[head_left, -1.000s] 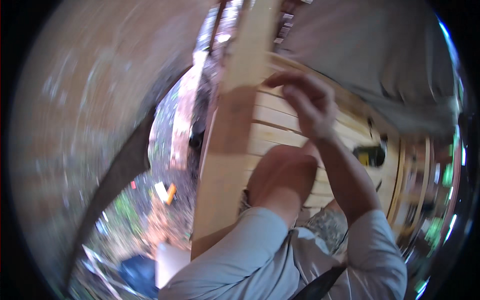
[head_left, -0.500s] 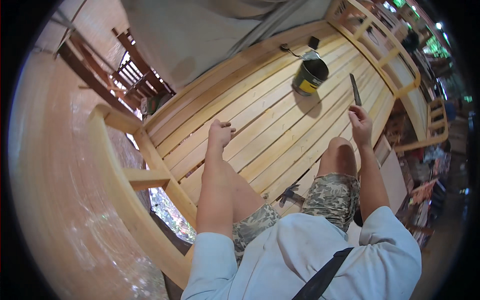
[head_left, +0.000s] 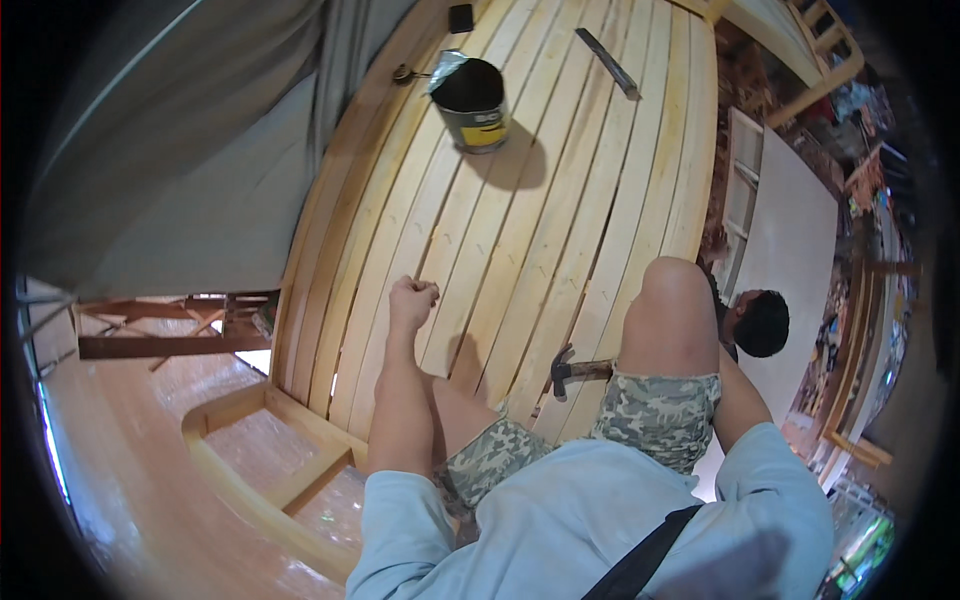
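Note:
My left hand (head_left: 413, 303) is above the wooden slats (head_left: 510, 225), its fingers curled together; what they hold, if anything, is too small to make out. My right forearm (head_left: 742, 398) runs behind my raised knee, which hides the right hand. Beside that leg is a claw hammer (head_left: 563, 371), its handle partly covered by my thigh. A dark flat bar (head_left: 608, 65) lies across the far slats. To its left stands a dark bucket (head_left: 472, 108) with a yellow patch and a torn silvery flap. Several small nails (head_left: 478, 250) stick up from the slats.
A small black box-like object (head_left: 460, 18) and a round dark item (head_left: 403, 74) are near the bucket. Grey cloth (head_left: 200, 160) hangs at left. A curved wooden frame (head_left: 225, 405) borders the near left. Another person's head (head_left: 760, 322) shows beyond my right knee, before a pale board (head_left: 790, 220).
My right hand has let go of the dark bar, which now lies on the slats, and has dropped behind my knee. The view has turned; more of the hammer shows.

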